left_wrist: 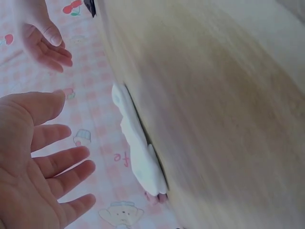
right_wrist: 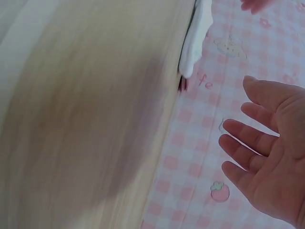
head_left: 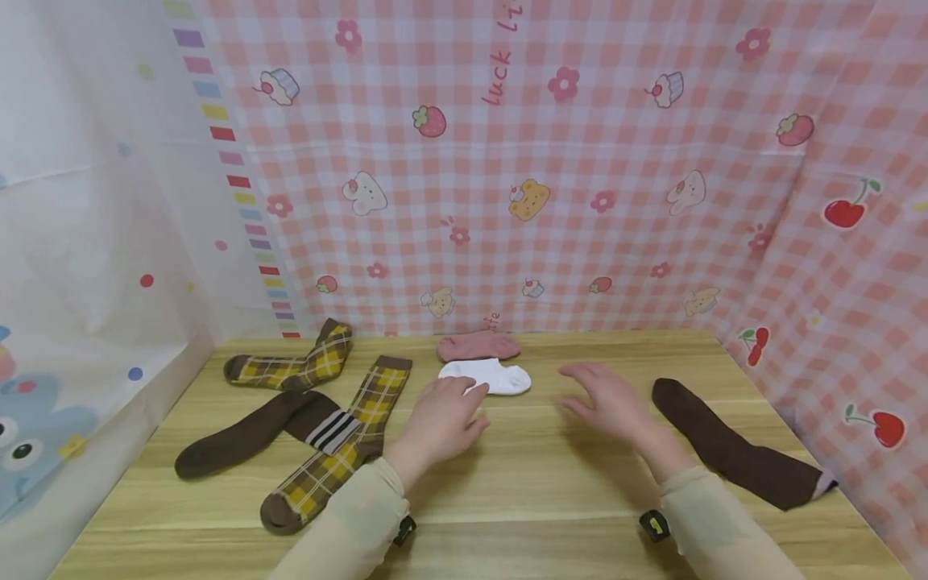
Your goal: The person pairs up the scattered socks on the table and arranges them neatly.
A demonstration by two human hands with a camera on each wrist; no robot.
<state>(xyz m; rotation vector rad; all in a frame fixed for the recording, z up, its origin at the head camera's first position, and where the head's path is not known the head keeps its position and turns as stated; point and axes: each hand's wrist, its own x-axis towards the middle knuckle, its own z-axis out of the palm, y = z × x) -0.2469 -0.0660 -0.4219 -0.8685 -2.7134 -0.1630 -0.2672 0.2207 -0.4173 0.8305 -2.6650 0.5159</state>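
My left hand (head_left: 444,420) hovers over the table just in front of a white ankle sock (head_left: 500,377), its fingers spread and holding nothing. To the right of that sock, my right hand (head_left: 609,400) is also held above the wood with nothing in it. In the left wrist view the left palm (left_wrist: 24,167) shows bare, with the white sock (left_wrist: 138,143) apart from the fingers. The right palm (right_wrist: 281,152) is bare too in the right wrist view. Behind the white sock lies a pink ankle sock (head_left: 478,345).
On the left lie two yellow-and-brown plaid socks (head_left: 290,371), one crossed by a brown sock (head_left: 239,435) with a striped cuff. Another dark brown sock (head_left: 732,443) lies near the right edge of the wooden table (head_left: 536,515). Patterned cloth (head_left: 464,161) hangs behind.
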